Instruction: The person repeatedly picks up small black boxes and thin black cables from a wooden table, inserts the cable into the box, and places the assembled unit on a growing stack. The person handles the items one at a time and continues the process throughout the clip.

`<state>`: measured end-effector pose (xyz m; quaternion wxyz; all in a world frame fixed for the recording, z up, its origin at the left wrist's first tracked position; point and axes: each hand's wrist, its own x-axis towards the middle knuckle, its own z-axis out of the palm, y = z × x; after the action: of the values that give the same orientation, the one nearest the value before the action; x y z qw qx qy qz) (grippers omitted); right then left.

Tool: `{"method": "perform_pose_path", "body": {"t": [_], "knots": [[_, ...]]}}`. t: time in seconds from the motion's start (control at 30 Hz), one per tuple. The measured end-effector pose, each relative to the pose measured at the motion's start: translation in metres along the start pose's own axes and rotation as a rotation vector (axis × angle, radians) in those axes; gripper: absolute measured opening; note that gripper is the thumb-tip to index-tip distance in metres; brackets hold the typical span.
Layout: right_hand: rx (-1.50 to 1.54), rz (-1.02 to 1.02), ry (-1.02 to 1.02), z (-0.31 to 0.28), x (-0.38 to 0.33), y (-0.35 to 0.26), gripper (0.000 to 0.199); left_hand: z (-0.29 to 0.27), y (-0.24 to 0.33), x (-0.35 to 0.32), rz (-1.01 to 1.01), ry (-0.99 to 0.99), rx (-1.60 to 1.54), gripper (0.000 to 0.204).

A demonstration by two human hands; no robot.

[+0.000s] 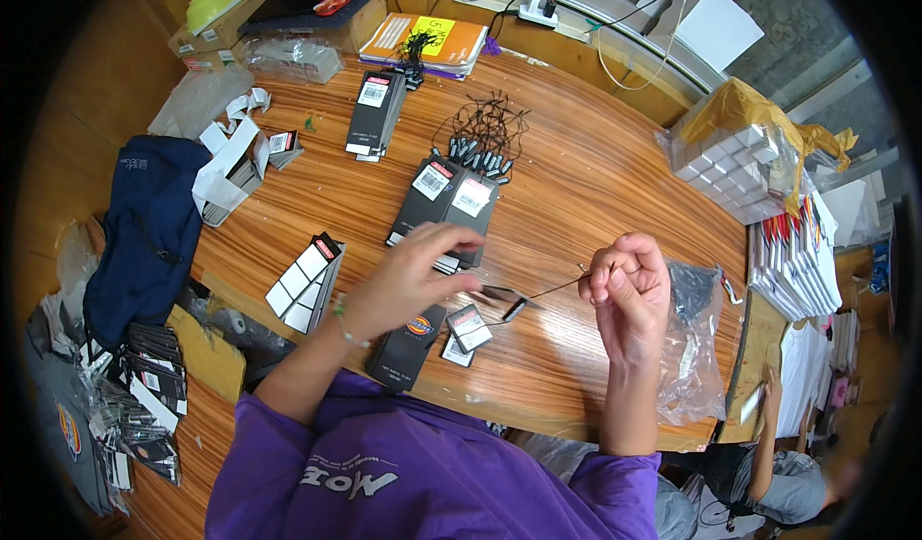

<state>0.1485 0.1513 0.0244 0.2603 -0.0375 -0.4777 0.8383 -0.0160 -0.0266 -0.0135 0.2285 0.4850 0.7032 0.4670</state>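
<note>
- Leftmost, a dark blue bag (pixel 149 233) hangs over the edge of the wooden surface (pixel 595 185), with loose white paper strips (pixel 230 151) just beside it.
- Next, a fanned stack of black hang tags with white labels (pixel 307 281) lies near the front edge, close to the left forearm.
- The left hand (pixel 413 276) hovers over the surface with its fingers spread and its grip released; its fingertips reach toward a pair of black tags (pixel 447 199) lying side by side.
- Under that hand lies a long black tag (pixel 408 343), and just right of it two small tags (pixel 468 329) rest on the wood.
- A thin black string (pixel 552 290) runs from a small dark fastener (pixel 514 308) up into the right hand.
- The right hand (pixel 629 290) is raised, grip clenched, pinching the string's end between thumb and fingers, though the exact contact is hard to make out.
- Farther back, a pile of black strings with fasteners (pixel 485 142) sits mid-surface.
- Just right of the right hand lies a clear plastic bag (pixel 696 338); beyond it, a bagged block of white boxes (pixel 735 166).
</note>
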Motion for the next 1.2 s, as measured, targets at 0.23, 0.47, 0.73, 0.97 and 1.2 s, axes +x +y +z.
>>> {"method": "perform_pose_path", "body": {"t": [0.23,0.47,0.73,0.97,1.2], "knots": [[-0.322,-0.081,0.095,-0.003,0.002,-0.004,0.017,-0.028,-0.019,-0.037,-0.028,-0.277,0.51,0.053],[-0.271,-0.131,0.116,-0.01,0.007,0.004,0.012,-0.027,-0.028,-0.047,0.042,-0.19,0.481,0.038],[-0.241,-0.05,0.078,-0.007,0.008,0.007,0.011,-0.026,-0.031,-0.049,-0.019,-0.192,0.38,0.037],[-0.256,-0.057,0.098,-0.012,0.007,0.01,0.011,-0.055,-0.022,-0.046,-0.025,0.049,0.585,0.048],[-0.264,-0.044,0.093,-0.007,0.006,0.007,0.01,-0.13,-0.064,-0.071,-0.401,-0.082,0.234,0.052]]}}
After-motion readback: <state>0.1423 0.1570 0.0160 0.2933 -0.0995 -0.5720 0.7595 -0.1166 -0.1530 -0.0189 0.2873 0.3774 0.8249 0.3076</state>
